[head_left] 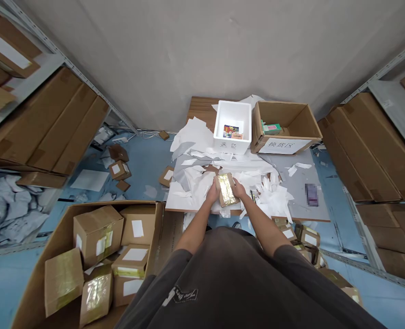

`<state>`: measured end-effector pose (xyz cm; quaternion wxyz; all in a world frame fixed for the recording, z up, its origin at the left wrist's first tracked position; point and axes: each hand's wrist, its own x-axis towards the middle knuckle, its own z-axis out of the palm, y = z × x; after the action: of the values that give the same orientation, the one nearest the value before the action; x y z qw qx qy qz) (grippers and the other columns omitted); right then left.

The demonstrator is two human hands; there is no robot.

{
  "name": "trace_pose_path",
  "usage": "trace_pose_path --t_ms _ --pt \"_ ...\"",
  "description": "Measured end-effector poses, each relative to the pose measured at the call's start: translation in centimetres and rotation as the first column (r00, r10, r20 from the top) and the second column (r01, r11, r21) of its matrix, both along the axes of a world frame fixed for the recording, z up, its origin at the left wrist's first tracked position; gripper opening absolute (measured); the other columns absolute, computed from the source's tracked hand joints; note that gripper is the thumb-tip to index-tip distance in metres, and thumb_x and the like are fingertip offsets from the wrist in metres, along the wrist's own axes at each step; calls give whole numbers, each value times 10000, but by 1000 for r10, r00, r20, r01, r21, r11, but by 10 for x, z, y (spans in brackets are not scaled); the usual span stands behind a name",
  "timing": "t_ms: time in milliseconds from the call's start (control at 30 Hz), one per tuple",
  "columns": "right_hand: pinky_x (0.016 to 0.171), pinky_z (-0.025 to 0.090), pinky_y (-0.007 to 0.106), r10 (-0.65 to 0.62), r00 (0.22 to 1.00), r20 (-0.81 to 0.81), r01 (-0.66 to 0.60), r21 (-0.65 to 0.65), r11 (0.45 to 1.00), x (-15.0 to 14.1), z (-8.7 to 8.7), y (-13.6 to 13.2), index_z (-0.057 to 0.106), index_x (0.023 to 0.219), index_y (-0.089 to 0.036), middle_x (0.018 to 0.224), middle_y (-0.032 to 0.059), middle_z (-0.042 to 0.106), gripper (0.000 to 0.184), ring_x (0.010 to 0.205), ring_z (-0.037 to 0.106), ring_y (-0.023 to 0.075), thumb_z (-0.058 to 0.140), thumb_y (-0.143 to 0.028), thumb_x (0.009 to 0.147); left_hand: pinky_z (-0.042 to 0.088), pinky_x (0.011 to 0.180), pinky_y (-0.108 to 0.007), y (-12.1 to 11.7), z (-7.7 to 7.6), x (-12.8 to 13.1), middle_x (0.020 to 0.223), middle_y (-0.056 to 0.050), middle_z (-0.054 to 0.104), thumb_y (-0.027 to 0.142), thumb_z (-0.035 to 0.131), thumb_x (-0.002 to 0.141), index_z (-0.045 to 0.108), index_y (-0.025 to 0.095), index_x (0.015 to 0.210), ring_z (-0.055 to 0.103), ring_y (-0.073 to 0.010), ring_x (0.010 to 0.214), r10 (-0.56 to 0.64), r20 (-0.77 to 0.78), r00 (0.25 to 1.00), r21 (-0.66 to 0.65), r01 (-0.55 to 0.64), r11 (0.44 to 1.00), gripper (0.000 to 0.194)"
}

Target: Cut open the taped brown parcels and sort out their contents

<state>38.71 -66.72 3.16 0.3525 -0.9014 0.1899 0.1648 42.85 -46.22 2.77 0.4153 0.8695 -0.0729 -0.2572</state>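
A small cardboard box (227, 189) with shiny yellowish tape down its middle is held over the near edge of the table (305, 171). My left hand (213, 192) grips its left side, and my right hand (238, 188) grips the right side. Torn white paper (195, 178) lies beneath and around it, with a heap of paper strips (274, 198) to the right. Behind stand a white foam bin (232, 145) holding a few small colourful packs and an open carton (288, 144) with a green box (271, 129) inside; both bear handwritten labels.
At my left a large open carton (158, 224) holds several taped boxes (99, 233). More small boxes (120, 170) lie on the blue floor, and others (308, 237) are piled below the table's right side. Shelves with big cartons (48, 123) flank both sides.
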Motion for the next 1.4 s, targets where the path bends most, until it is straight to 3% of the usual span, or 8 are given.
trace_pose_path --t_ms 133,333,533,767,900,1100,1267,1400 --pt "1096 545 480 56 990 130 -65 62 996 -48 -14 -12 319 1724 -218 1541 146 638 816 1266 699 312 551 -307 947 436 1233 -426 16 -15 -32 1694 -187 455 397 614 1000 248 158 1739 481 -310 1536 -23 110 994 -47 28 998 858" --pt "1186 493 481 183 957 226 -217 134 967 -96 -18 -8 544 1604 -216 1595 134 577 747 1455 561 298 577 -199 858 440 1234 -481 13 -20 -81 1781 -179 284 376 795 874 209 208 1753 373 -379 1603 -191 -32 981 -124 185 975 1070" --pt "1117 520 401 95 914 395 -124 49 991 -37 34 -10 605 1547 -256 1447 95 703 500 1252 683 259 462 -381 1084 535 1064 -391 17 23 -38 1377 -94 743 481 459 1108 485 292 1635 739 -276 1153 64 173 983 -6 -64 998 560" --pt "981 556 367 -28 996 87 28 -1 1000 14 45 -3 492 1638 -232 1259 108 787 563 1111 738 281 451 -361 1092 522 1051 -399 8 40 -2 1523 -146 658 471 435 1104 280 238 1738 677 -324 1303 52 91 994 115 -63 991 693" --pt "1045 555 441 10 982 188 -24 75 997 -27 32 -9 387 1694 -250 1466 131 685 691 1190 716 290 507 -321 1017 516 1106 -418 32 34 -14 1686 -136 485 393 518 1049 260 248 1746 645 -309 1336 59 158 986 4 -61 998 757" --pt "1177 493 501 149 923 354 -209 136 968 -97 9 11 452 1665 -261 1540 114 615 740 1428 572 297 521 -260 928 489 1183 -426 49 18 -61 1679 -136 487 258 728 861 251 232 1750 551 -317 1462 -153 123 981 -164 172 971 1010" --pt "1108 530 449 41 900 434 -81 74 994 -45 20 17 494 1637 -232 1377 121 724 587 1249 676 285 433 -338 1063 578 1016 -405 35 16 -62 1323 -100 771 455 580 1044 416 267 1683 758 -289 1122 151 70 986 -134 -140 981 686" --pt "1060 543 398 130 955 267 -134 -6 991 11 21 17 513 1623 -269 1382 89 741 591 1192 703 275 497 -260 1033 546 1081 -413 29 13 -30 1497 -137 680 428 531 1063 282 225 1732 735 -285 1208 242 7 970 -101 -240 966 743"
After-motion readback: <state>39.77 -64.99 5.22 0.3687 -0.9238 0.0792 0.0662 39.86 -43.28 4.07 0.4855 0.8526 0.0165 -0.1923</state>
